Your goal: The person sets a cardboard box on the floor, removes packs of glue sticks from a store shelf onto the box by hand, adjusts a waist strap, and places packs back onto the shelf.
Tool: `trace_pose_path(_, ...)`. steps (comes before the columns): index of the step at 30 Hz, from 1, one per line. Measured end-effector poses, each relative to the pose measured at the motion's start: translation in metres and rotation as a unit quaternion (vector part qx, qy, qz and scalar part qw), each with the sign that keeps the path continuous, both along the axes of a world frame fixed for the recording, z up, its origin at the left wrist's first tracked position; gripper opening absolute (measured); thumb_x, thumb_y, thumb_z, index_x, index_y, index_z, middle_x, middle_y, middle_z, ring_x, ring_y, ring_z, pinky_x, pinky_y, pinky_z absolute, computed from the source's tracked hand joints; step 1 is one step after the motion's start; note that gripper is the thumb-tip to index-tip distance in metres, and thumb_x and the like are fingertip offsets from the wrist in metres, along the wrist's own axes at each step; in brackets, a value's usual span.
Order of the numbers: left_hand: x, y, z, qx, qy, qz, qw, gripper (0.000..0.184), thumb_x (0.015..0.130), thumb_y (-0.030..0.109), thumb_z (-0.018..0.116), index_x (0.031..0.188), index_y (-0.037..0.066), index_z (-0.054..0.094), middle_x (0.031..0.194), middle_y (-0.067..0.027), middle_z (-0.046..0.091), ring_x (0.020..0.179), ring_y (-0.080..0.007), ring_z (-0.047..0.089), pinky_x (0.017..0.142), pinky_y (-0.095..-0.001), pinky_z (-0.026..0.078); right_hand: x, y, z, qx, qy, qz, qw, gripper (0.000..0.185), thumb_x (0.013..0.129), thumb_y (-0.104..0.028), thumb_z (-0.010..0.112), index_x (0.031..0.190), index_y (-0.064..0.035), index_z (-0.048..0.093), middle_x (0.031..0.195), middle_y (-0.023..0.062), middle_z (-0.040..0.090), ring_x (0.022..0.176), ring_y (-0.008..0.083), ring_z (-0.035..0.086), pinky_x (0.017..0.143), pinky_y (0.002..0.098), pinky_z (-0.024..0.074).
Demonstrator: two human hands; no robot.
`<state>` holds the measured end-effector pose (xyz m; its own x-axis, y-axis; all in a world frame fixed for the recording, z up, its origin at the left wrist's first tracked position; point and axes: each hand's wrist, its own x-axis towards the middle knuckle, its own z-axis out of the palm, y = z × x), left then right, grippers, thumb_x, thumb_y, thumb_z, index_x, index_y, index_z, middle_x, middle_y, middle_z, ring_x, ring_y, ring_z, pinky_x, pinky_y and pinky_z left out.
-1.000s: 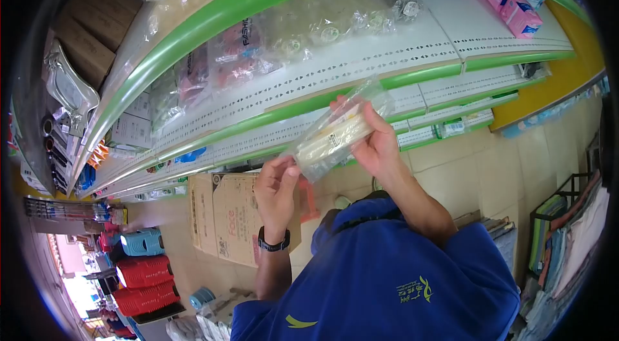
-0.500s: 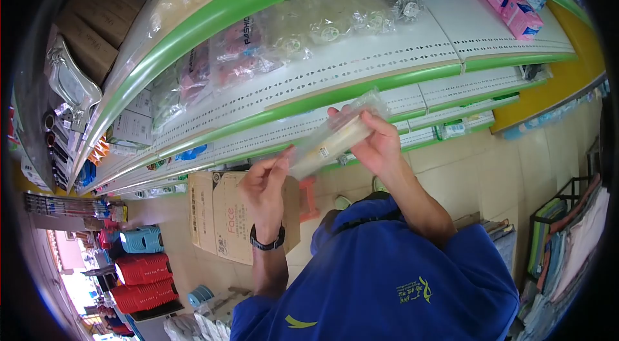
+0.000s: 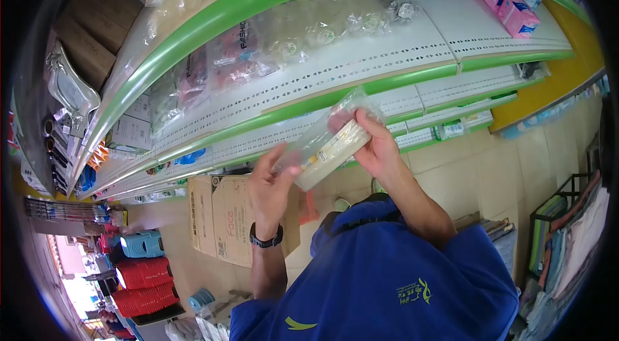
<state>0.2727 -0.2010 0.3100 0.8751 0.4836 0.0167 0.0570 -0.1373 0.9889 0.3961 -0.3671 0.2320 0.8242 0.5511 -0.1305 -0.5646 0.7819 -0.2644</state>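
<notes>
A clear plastic bag [image 3: 313,141] is held up in front of the shelf, tilted with its far end higher at the right. Inside lies a long, flat, cream-coloured item [image 3: 338,153] with a small printed label and yellow marks; its kind I cannot make out. My right hand [image 3: 376,145] grips the upper right end, thumb on the near side and fingers partly showing through the plastic. At the lower left end, my left hand [image 3: 268,187], with a black watch on its wrist, pinches the bag between thumb and fingers.
Green-edged white shelves [image 3: 361,65] curve across the front, carrying bagged goods [image 3: 309,28] and pink packs [image 3: 509,9]. A cardboard box [image 3: 222,218] stands on the floor below my left hand. Red baskets [image 3: 145,283] are at lower left, folded fabrics [image 3: 574,238] at right.
The bag has turned so its broad face and yellow marks show more. Its left end has dropped slightly, and my left hand has shifted along with it.
</notes>
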Motion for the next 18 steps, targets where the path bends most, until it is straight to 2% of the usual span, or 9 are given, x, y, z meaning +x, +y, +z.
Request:
trace_pose_path(1, -0.004, 0.002, -0.011, -0.001, 0.012, -0.036, 0.999, 0.026, 0.088, 0.004, 0.063, 0.113, -0.003, 0.064, 0.087, -0.0054, 0.069, 0.075, -0.0059, 0.059, 0.067, -0.0192, 0.045, -0.002, -0.001, 0.005, 0.001, 0.001, 0.004, 1.0, 0.036, 0.095, -0.022, 0.057, 0.123, -0.0001, 0.052, 0.121, 0.0172, 0.058, 0.117, 0.031, 0.055, 0.104, 0.0466, 0.0429)
trace_pose_path(3, -0.007, 0.007, -0.029, -0.025, -0.013, -0.008, 1.0, 0.024, 0.089, 0.007, 0.063, 0.11, -0.003, 0.066, 0.092, -0.0055, 0.069, 0.079, -0.0069, 0.06, 0.073, -0.0217, 0.046, -0.004, -0.001, 0.018, 0.006, 0.003, 0.013, 1.0, 0.037, 0.095, -0.022, 0.057, 0.124, 0.0, 0.051, 0.12, 0.0166, 0.058, 0.115, 0.0308, 0.056, 0.104, 0.046, 0.043)
trace_pose_path(6, -0.007, -0.001, -0.031, -0.111, -0.048, 0.042, 0.992, 0.023, 0.093, 0.012, 0.061, 0.109, -0.003, 0.067, 0.096, -0.0063, 0.069, 0.084, -0.008, 0.06, 0.079, -0.0233, 0.046, -0.005, 0.002, 0.023, 0.077, -0.016, 0.071, 0.994, 0.035, 0.092, -0.011, 0.059, 0.123, 0.0031, 0.05, 0.123, 0.0189, 0.058, 0.115, 0.0286, 0.057, 0.099, 0.0418, 0.0474)
trace_pose_path(8, -0.005, -0.005, -0.027, -0.187, -0.066, 0.058, 0.979, 0.025, 0.095, 0.017, 0.058, 0.108, -0.003, 0.068, 0.098, -0.0072, 0.068, 0.086, -0.0087, 0.059, 0.082, -0.0241, 0.046, -0.009, 0.005, 0.024, -0.002, -0.032, 0.076, 0.997, 0.036, 0.091, -0.009, 0.06, 0.123, 0.004, 0.05, 0.119, 0.0194, 0.06, 0.112, 0.029, 0.06, 0.097, 0.0413, 0.0488)
trace_pose_path(11, -0.011, 0.005, -0.041, -0.101, -0.008, 0.039, 0.994, 0.028, 0.099, 0.019, 0.053, 0.102, -0.006, 0.066, 0.104, -0.0121, 0.067, 0.09, -0.0149, 0.064, 0.08, -0.0286, 0.052, -0.013, 0.008, 0.024, -0.094, -0.054, 0.072, 0.991, 0.036, 0.089, -0.007, 0.061, 0.122, 0.0052, 0.051, 0.115, 0.0199, 0.062, 0.108, 0.0294, 0.062, 0.093, 0.0407, 0.0509)
trace_pose_path(18, -0.034, 0.01, -0.035, -0.009, 0.049, -0.035, 0.998, 0.023, 0.094, 0.012, 0.058, 0.103, -0.008, 0.065, 0.089, -0.0125, 0.07, 0.084, -0.0151, 0.066, 0.074, -0.028, 0.054, 0.0, -0.002, 0.034, -0.129, -0.096, 0.031, 0.986, 0.03, 0.089, -0.007, 0.062, 0.116, 0.0048, 0.056, 0.108, 0.0185, 0.066, 0.1, 0.0282, 0.066, 0.088, 0.0393, 0.0547)
